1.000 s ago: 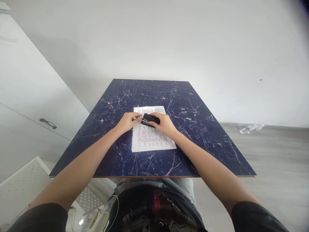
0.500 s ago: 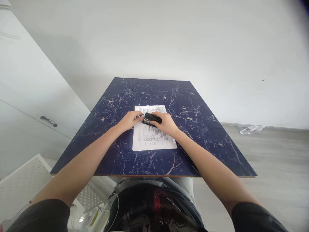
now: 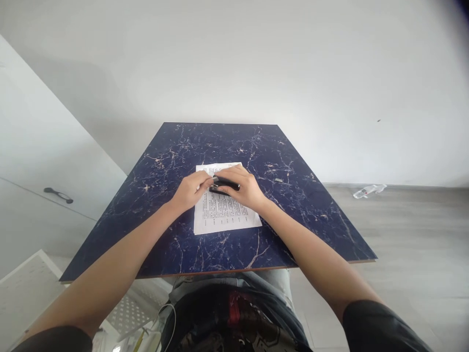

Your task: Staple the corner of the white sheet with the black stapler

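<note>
A black stapler (image 3: 229, 183) is held over printed sheets of paper (image 3: 227, 220) in the middle of the table. My right hand (image 3: 246, 188) wraps round it from the right, fingers over the top and thumb along the near side. At the stapler's left end, the thumb and fingers of my left hand (image 3: 191, 189) are pinched together on its tip. Metal shows between its upper and lower parts. Whether a small piece is also between my left fingertips is hidden.
The table (image 3: 216, 146) has a dark blue marbled top. A small pale rectangular piece (image 3: 279, 180) lies on it to the right of the paper. White cabinet doors with a black handle (image 3: 58, 195) stand at left. Clear plastic (image 3: 369, 191) lies on the floor at right.
The view has shifted, so table and paper appear a little further left. My right fingers have spread further over the stapler's top, whose upper part looks lower; my left fingers have curled in.
</note>
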The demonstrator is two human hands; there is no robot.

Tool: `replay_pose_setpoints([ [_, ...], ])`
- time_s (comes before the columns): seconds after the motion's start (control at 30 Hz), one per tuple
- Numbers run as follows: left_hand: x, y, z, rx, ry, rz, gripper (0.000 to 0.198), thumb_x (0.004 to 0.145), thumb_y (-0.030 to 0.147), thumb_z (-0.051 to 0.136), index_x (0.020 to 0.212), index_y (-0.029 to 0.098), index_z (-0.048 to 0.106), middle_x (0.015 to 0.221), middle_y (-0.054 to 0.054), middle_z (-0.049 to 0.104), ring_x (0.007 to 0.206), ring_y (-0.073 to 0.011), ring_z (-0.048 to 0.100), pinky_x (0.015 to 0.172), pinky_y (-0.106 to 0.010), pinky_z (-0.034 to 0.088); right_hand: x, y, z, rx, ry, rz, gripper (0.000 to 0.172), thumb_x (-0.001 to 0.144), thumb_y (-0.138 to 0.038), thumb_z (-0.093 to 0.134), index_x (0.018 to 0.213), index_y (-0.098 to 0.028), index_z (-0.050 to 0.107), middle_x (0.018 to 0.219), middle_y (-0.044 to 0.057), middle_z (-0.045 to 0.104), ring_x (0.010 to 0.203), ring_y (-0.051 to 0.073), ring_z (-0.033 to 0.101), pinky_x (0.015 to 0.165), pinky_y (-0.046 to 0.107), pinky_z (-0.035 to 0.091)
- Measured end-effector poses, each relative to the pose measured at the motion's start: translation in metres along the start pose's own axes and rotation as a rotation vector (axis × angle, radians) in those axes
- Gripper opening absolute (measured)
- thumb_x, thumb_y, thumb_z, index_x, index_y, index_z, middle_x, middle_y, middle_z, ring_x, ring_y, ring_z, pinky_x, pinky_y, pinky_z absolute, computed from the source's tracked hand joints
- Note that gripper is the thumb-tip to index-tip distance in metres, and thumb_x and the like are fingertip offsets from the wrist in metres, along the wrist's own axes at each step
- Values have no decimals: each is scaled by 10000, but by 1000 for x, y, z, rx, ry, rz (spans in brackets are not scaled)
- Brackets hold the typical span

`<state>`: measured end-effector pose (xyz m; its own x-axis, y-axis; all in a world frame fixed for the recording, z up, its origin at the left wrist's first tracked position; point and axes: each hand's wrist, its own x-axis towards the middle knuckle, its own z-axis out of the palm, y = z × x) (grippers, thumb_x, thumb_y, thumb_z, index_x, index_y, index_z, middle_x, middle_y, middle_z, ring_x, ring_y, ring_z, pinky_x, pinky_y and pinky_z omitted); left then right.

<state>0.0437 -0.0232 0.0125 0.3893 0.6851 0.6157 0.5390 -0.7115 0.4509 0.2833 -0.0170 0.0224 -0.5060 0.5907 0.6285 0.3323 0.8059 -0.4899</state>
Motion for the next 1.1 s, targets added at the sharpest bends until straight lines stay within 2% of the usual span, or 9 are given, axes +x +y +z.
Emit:
replay_pose_setpoints([
  [0.17,3,11,7,-38,-33,67,324,1099,418,464,955,220,678,863,-59,691,804,-208,623,779,-362,512,3,5,-6,43,83,41,179,1006,-326,668,1068,-348,834,1056,15,818,1025,242,745,976,477,598],
  [0.33,3,-17,-9,106,-39,-55,237,985,437,686,1108,238,718,1130,-86,734,1056,-267,638,982,-466,520,-7,69,-58,-197,278,532,135,866,-313,777,949,-232,848,896,57,822,835,247,757,881,436,610],
  [0.47,-2,-40,-10,54,-196,-122,300,938,411,734,1192,252,723,1203,-96,750,1095,-279,692,983,-473,547,-26,120,-94,-363,153,811,178,818,-317,808,924,-181,852,892,87,824,859,251,757,919,383,569],
  [0.57,-3,-46,-3,-4,-258,-131,168,945,333,700,1081,245,747,1081,-84,786,966,-250,741,893,-423,574,-35,130,-113,-427,78,902,327,810,-354,834,1064,-148,838,958,114,823,879,247,753,880,360,560],
  [0.67,-1,-42,3,-27,-248,-103,76,925,292,709,971,236,731,946,-55,777,855,-220,735,827,-392,570,-38,123,-133,-473,-52,936,428,756,-418,889,1085,-153,821,1013,121,814,861,250,738,798,355,557],
  [0.77,0,-36,9,-21,-232,-87,69,905,281,731,899,222,695,876,-47,742,777,-197,696,749,-361,555,-40,116,-144,-437,-323,931,301,688,-344,918,924,-187,817,911,81,805,783,240,724,712,337,544],
  [0.83,0,-34,13,-11,-233,-101,96,895,277,746,873,214,676,862,-47,725,745,-187,671,703,-343,539,-40,115,-143,-433,-387,888,173,689,-245,881,837,-203,801,838,54,794,767,232,724,709,326,543],
  [1.0,0,-31,12,-79,-323,-153,156,899,306,758,1021,216,721,917,-50,743,798,-190,681,738,-342,542,-32,105,-129,-512,-379,797,60,715,-149,788,762,-187,783,762,67,771,782,256,731,807,367,572],
  [1.1,-1,-32,1,-102,-371,-209,279,905,337,756,1158,220,746,978,-72,771,840,-197,700,768,-345,549,-21,83,-117,-487,-190,670,169,820,-207,722,954,-172,820,873,103,785,847,280,737,872,437,595],
])
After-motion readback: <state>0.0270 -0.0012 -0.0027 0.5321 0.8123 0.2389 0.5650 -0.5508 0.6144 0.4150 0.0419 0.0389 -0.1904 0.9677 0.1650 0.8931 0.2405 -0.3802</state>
